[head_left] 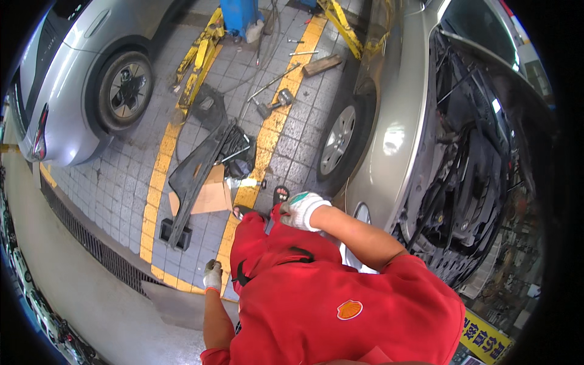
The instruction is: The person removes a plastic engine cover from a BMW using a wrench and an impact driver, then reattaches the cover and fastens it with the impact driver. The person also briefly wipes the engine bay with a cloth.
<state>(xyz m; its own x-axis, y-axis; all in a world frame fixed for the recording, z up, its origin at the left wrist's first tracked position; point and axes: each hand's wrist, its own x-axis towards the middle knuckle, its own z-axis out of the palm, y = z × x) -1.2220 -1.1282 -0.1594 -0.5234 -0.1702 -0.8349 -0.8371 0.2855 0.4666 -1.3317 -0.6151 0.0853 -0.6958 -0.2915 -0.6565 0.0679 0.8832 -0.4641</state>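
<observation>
My left hand, in a pale glove, hangs beside my red trousers, fingers curled; anything inside is hidden. My right hand, in a white glove with green on the back, is over my right leg beside the front of the beige car, fingers curled with their contents hidden. Ahead on the tiles lie a long black plastic panel, a cardboard piece, a black tray, a power tool, metal bars and a wooden block. The car's engine bay is exposed at my right.
A silver car stands at left. Yellow lift arms reach from a blue post at the back, with cables nearby. A metal drain grate runs along the lower left. Yellow lines cross the tiles.
</observation>
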